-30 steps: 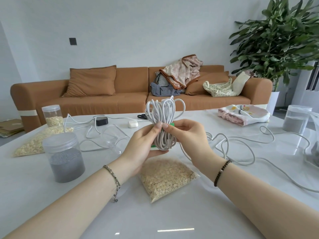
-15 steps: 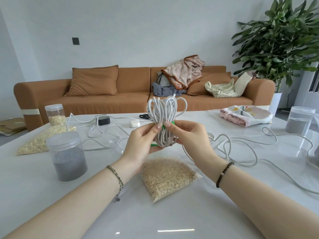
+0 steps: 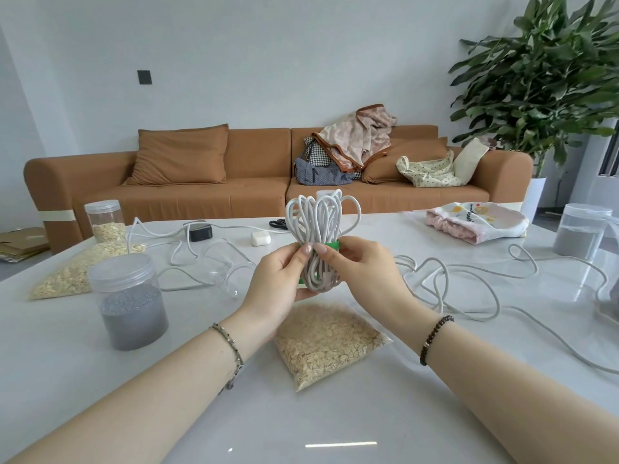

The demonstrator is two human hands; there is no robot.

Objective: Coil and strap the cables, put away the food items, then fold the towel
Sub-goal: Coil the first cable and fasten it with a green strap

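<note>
A: Cable status?
B: The white cable bundle (image 3: 318,236) is coiled and held upright in the air, just above the bag of oats (image 3: 328,343). Loops stick out the top.
A: Hands?
B: The left hand (image 3: 279,283) has its fingers (image 3: 303,296) curled round the lower bundle, thumb on the front. The right hand (image 3: 363,272) pinches the green strap (image 3: 331,246) against the bundle's middle. The 2 thumb tips sit side by side.
A: Strap closed?
B: Cannot tell. Green shows on the bundle's right side, and a bit pokes out low on the left.
A: Everything else?
B: A loose cable (image 3: 469,286) sprawls on the table (image 3: 301,423), right of the bag. The towel (image 3: 475,221) is bunched up behind the bag, far right. Left of the bag are a 2nd oat bag (image 3: 67,276) and 2 jars: the grey-filled jar (image 3: 130,303) near, the oat jar (image 3: 105,221) further back.
</note>
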